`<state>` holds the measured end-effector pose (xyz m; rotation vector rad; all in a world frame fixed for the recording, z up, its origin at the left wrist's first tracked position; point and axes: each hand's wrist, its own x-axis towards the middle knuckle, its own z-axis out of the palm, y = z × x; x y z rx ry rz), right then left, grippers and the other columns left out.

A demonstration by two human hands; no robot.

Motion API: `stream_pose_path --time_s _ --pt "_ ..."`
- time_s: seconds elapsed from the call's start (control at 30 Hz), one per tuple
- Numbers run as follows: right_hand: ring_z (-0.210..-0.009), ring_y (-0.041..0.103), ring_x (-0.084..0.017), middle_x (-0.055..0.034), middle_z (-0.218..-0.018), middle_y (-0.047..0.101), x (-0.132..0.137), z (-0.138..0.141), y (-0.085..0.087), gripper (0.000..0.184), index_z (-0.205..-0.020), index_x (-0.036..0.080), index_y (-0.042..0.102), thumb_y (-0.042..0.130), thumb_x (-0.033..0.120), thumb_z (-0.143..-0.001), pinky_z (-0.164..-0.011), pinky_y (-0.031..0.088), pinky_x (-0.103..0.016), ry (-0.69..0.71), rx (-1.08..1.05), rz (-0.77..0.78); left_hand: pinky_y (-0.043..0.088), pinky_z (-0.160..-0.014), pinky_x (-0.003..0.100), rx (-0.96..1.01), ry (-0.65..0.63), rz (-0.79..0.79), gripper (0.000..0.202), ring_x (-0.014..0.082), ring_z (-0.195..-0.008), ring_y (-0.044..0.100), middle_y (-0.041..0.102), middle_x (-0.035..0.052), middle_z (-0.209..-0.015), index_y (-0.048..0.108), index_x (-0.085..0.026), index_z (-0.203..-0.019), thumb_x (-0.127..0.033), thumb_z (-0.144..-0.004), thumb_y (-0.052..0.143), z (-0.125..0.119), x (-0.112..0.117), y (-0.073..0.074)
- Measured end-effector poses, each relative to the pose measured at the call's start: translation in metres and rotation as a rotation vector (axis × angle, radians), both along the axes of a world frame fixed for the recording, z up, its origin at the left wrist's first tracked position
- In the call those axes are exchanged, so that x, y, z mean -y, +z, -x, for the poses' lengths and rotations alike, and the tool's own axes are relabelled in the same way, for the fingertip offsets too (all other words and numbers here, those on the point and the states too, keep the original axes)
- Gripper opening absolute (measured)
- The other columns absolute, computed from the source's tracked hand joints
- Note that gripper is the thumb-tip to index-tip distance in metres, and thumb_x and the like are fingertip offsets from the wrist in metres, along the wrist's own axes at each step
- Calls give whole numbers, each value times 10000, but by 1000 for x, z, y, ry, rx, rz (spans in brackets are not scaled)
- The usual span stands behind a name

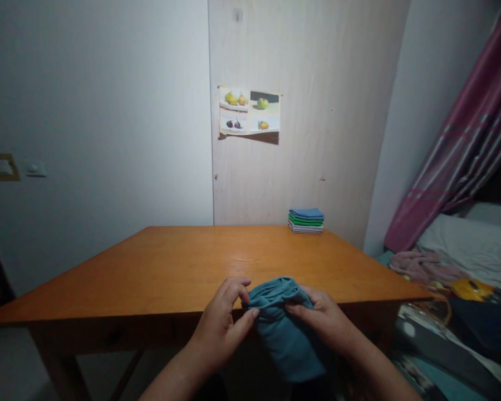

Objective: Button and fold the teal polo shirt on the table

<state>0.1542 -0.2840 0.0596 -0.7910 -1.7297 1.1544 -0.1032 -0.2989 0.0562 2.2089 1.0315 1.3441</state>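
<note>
A teal cloth point(290, 348), bunched and layered at its top, hangs in front of the near edge of the wooden table point(183, 273). My right hand point(323, 317) grips its upper right side, thumb across the front and fingers behind. At the upper left side is my left hand point(225, 314), its thumb touching the cloth's edge and its index finger curled above. Thumb and index finger stand apart there, with the cloth's left edge between them. The remaining left fingers are partly hidden.
A stack of folded cloths point(306, 221) in blue, green and checked fabric sits at the table's far right corner. Fruit pictures point(250, 111) hang on the wall behind. Right of the table are a pink curtain point(438, 161) and a heap of bedding and other items point(428, 264).
</note>
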Motion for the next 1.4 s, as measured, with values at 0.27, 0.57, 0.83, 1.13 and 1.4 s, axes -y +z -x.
stream_pose_path --time_s 0.27,0.57,0.83,1.13,1.4 --pt "-993 657 -287 -109 -1068 728 -1 1 1 459 -1233 158 686 719 420 -858 -896 501 -425 29 -107 84 422 -1046 403 -114 -5 -102 147 233 -1271 497 542 95 -1285 564 -251 -1063 -206 -924 584 -5 0 2" --pt "-1014 653 -302 -103 -1071 733 -6 3 -7 450 -1181 159 714 687 481 -868 -897 505 -414 -99 -9 -19 447 -959 359 -6 -60 -26 97 211 -1121 550 594 69 -1112 554 -228 -921 -248 -988 487 -9 -1 4" --pt "-931 653 -276 -79 -978 726 -8 8 -15 400 -1024 147 719 688 508 -854 -818 518 -371 -158 29 -2 391 -815 394 -331 238 -188 75 244 -924 521 591 54 -941 601 -229 -927 -268 -945 539 -10 2 5" --pt "-899 631 -251 -75 -966 714 -7 7 -14 399 -1025 145 722 695 501 -845 -805 502 -352 -145 38 -12 392 -689 285 -251 74 92 70 166 -784 540 577 3 -867 530 -221 -853 -241 -920 532 -11 -4 9" --pt "-884 620 -248 -65 -950 707 -5 9 -14 388 -1019 158 730 664 508 -866 -792 494 -346 -164 100 -44 414 -679 259 -185 -31 288 177 164 -785 560 609 -2 -834 560 -206 -881 -370 -939 529 -7 -8 9"
